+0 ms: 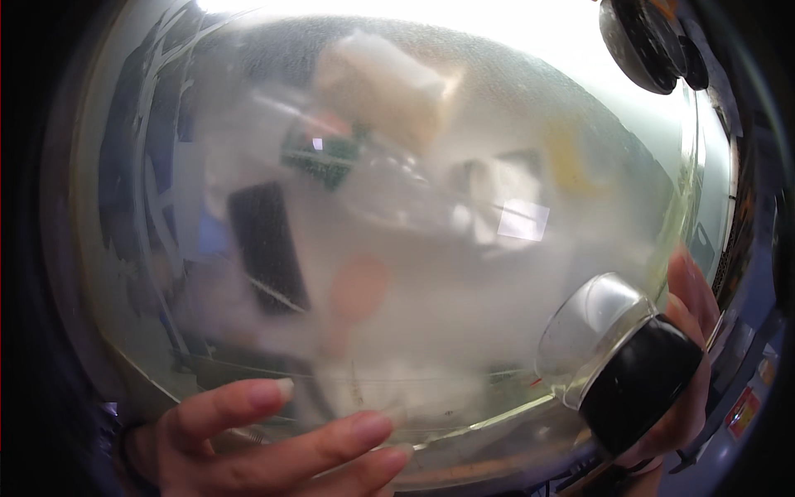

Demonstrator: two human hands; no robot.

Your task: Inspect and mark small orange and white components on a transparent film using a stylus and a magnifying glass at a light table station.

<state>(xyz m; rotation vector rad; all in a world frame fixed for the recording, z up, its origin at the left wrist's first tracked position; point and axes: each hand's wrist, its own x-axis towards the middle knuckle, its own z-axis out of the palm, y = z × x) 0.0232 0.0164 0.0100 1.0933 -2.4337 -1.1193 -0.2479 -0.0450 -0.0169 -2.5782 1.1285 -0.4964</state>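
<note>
Right hand (694,406) seems closed round glossy clear-and-black glass or plastic cylinder (623,361); left hand (252,468) loosely open.
Cylinder's by right palm, well apart from left hand; likely light, stiff, slippery, maybe crackable; best grip: black end.

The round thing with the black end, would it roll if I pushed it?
The round thing might roll, since its sides look curved. Its black end looks shiny, so it could be slippery. Its clear part looks like glass or hard plastic, so it's probably stiff.
</note>
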